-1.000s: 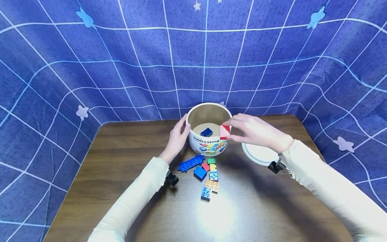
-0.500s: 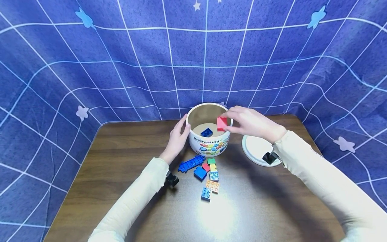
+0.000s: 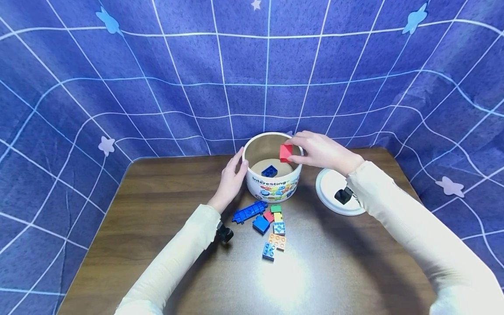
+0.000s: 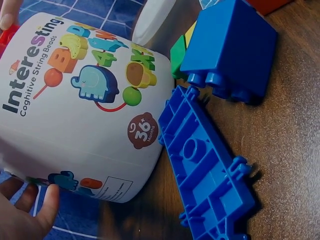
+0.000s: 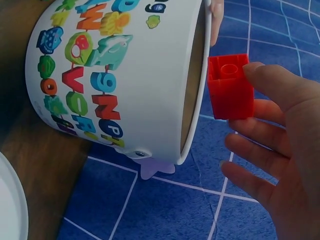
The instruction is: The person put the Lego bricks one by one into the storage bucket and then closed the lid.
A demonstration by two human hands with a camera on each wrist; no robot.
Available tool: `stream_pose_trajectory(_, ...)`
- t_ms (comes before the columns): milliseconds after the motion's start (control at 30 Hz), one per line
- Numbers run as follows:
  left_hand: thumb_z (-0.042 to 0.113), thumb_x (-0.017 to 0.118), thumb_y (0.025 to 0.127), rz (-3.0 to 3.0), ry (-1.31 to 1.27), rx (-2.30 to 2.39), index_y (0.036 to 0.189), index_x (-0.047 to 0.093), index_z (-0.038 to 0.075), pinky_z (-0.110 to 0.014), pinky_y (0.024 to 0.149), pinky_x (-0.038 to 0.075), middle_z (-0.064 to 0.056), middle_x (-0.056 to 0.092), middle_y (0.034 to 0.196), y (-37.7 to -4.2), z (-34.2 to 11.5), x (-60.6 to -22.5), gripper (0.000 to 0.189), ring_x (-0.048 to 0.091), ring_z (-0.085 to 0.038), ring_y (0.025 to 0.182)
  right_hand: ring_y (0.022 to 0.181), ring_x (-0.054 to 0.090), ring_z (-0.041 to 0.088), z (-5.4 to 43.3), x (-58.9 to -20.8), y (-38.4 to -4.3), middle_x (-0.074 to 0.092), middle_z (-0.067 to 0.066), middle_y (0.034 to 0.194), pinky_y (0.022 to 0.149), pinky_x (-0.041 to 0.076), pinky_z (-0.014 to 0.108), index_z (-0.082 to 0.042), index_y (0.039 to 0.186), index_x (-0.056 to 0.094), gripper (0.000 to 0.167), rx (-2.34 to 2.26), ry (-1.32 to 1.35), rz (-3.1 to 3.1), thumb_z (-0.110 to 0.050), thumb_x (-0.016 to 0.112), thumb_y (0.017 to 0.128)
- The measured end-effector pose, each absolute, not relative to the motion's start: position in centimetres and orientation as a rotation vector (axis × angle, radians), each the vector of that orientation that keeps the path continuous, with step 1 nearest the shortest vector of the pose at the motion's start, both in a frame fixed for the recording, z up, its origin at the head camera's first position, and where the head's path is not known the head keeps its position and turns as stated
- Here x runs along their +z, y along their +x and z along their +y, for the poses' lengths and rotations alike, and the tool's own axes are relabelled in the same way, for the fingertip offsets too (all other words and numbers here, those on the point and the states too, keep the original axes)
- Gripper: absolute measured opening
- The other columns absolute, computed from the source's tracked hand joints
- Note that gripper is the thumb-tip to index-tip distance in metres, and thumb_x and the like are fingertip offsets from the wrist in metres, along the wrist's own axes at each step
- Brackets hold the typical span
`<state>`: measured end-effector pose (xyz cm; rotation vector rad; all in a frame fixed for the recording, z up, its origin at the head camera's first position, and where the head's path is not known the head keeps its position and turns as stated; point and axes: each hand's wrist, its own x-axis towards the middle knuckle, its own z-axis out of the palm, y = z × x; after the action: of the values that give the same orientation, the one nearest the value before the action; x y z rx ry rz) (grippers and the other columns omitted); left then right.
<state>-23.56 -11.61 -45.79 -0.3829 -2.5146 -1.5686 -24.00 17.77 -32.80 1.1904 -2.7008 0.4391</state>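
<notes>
Between finger and thumb my right hand (image 3: 320, 151) pinches a red toy brick (image 3: 285, 153) over the right side of a white round bucket (image 3: 271, 190). In the right wrist view the red brick (image 5: 232, 95) shows its hollow side, just outside the bucket's rim. My left hand (image 3: 232, 177) rests against the bucket's left wall with its fingers stretched along it. A dark blue brick (image 3: 269, 171) lies on the bucket's floor. In front of the bucket lie a long blue toy base (image 4: 200, 165), a blue brick (image 4: 230, 50) and smaller bricks.
To the right of the bucket a white lid (image 3: 326, 192) lies flat on the wooden table (image 3: 165, 192). An orange brick (image 3: 278, 242) and a blue brick (image 3: 268, 251) lie nearest the person. Behind the table hangs a blue curtain (image 3: 189, 100) with stars.
My right hand has moved left and farther back, bringing the red brick from the bucket's front right rim to over its opening. The left hand has stayed in place.
</notes>
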Motion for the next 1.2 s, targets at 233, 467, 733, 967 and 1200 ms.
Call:
stream_pose_trajectory(233, 0.029, 0.051, 0.111, -2.505, -0.385, -1.586, 0.162, 0.038, 0.015, -0.041, 0.125, 0.032, -0.007, 0.039, 0.166, -23.6, -11.6, -45.9, 0.055, 0.034, -0.022, 0.154, 0.11, 0.064, 0.032, 17.1, -32.9, -24.7, 0.071, 0.014, 0.117, 0.097, 0.055, 0.05, -0.002, 0.127, 0.071, 0.043, 0.433, 1.169, -2.74, -0.029, 0.078, 0.095)
stream_pose_trajectory(467, 0.031, 0.05, 0.111, -2.516, -0.378, -1.568, 0.163, 0.038, 0.014, -0.044, 0.124, 0.032, -0.007, 0.039, 0.166, -23.5, -11.6, -45.8, 0.055, 0.034, -0.023, 0.154, 0.115, 0.064, 0.031, 16.5, -33.1, -25.3, 0.07, 0.013, 0.121, 0.101, 0.053, 0.049, -0.002, 0.128, 0.07, 0.043, 0.47, 1.168, -2.755, -0.029, 0.077, 0.095)
stream_pose_trajectory(733, 0.031, 0.049, 0.111, -2.518, -0.376, -1.58, 0.162, 0.038, 0.013, -0.047, 0.124, 0.033, -0.008, 0.039, 0.165, -23.4, -11.6, -45.8, 0.056, 0.035, -0.025, 0.153, 0.111, 0.064, 0.03, 16.0, -33.7, -26.0, 0.07, 0.013, 0.118, 0.099, 0.054, 0.048, -0.003, 0.129, 0.07, 0.044, 0.47, 1.139, -2.792, -0.031, 0.077, 0.096)
stream_pose_trajectory(967, 0.031, 0.05, 0.111, -2.518, -0.376, -1.574, 0.163, 0.038, 0.013, -0.047, 0.124, 0.033, -0.008, 0.039, 0.165, -23.4, -11.5, -45.8, 0.056, 0.034, -0.025, 0.154, 0.104, 0.063, 0.029, 15.7, -33.8, -26.2, 0.069, 0.013, 0.112, 0.095, 0.054, 0.047, -0.003, 0.128, 0.07, 0.042, 0.489, 1.153, -2.789, -0.029, 0.077, 0.096)
stream_pose_trajectory(1200, 0.029, 0.051, 0.111, -2.504, -0.374, -1.58, 0.162, 0.039, 0.013, -0.048, 0.123, 0.033, -0.01, 0.04, 0.165, -23.3, -11.6, -45.7, 0.055, 0.036, -0.027, 0.153, 0.115, 0.063, 0.032, 15.7, -34.0, -26.2, 0.069, 0.014, 0.12, 0.102, 0.053, 0.049, -0.001, 0.131, 0.068, 0.042, 0.488, 1.167, -2.809, -0.026, 0.075, 0.097)
